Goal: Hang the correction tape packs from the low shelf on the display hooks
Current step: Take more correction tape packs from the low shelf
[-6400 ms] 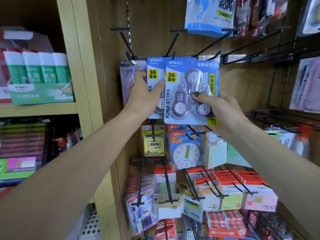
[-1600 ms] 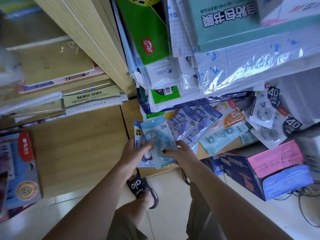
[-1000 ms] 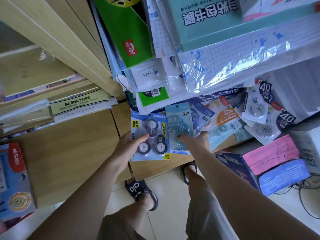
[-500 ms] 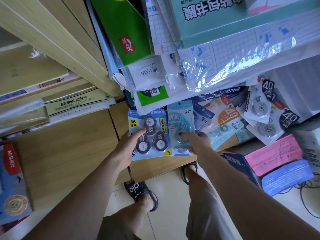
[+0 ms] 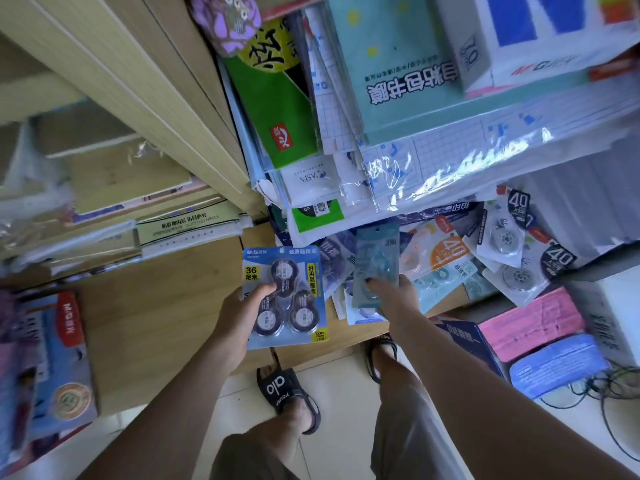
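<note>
My left hand [image 5: 242, 315] grips a blue three-roll correction tape value pack [image 5: 294, 271] by its lower left, thumb across the front. My right hand [image 5: 394, 297] pinches the bottom of a narrow teal single correction tape pack [image 5: 375, 252], held upright. Both packs are lifted just above the low wooden shelf [image 5: 166, 306]. Several more correction tape packs [image 5: 446, 258] lie in a loose heap on the shelf behind and to the right of my right hand. No display hooks are in view.
Stacked book-cover packs in plastic [image 5: 433, 109] overhang the heap from above. A wooden upright [image 5: 138, 84] stands at left with paper stacks [image 5: 138, 209] beside it. Pink and blue boxes [image 5: 540, 334] and cables sit at lower right. My sandalled feet [image 5: 287, 393] stand on the tiled floor.
Since 6.4 s ago my view dropped from the hooks to the low shelf. In the last second both hands drew apart, each lifting its pack slightly clear of the heap.
</note>
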The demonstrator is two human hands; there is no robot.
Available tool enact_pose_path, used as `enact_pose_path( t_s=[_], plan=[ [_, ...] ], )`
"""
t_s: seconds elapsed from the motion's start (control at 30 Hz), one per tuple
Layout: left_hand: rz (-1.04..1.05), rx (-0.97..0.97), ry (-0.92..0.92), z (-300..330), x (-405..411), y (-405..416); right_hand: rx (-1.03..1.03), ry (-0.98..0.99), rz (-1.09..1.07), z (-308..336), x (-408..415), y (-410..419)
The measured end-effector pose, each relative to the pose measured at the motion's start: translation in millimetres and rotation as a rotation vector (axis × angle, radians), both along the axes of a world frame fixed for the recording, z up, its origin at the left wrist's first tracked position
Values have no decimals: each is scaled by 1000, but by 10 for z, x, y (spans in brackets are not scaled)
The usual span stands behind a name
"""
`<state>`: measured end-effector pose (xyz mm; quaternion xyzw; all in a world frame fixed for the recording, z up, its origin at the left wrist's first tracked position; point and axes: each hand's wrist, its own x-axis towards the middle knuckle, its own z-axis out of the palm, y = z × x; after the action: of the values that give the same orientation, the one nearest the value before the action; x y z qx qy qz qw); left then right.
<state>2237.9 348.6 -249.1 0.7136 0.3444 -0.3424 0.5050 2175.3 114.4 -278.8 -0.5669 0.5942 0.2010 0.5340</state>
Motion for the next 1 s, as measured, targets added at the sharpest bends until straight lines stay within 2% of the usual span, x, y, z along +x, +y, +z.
enact_pose_path(
  t_s=[0.2,0.43,0.57,0.77,0.9,1.0],
  plan=[
    [-22,-35,-41,149,61,-77,-21,-49,26,60,111,35],
    [-48,-53,-14,47,-40,-200,-34,-78,-100,-39,37,-24],
    [-72,-61,-5,232,-120,-258,-39,-73,-197,179,-85,-96],
    [-159,-109,-36,981,-189,-320,109,-196,-340,1017,-356,-208],
    [-252,-162,-187,1815,-72,-479,212,-348,-445,1856,-462,-385],
    [-301,-219,-330,2547,99,-616,335,-519,-443,2624,-423,-555]
  ],
)
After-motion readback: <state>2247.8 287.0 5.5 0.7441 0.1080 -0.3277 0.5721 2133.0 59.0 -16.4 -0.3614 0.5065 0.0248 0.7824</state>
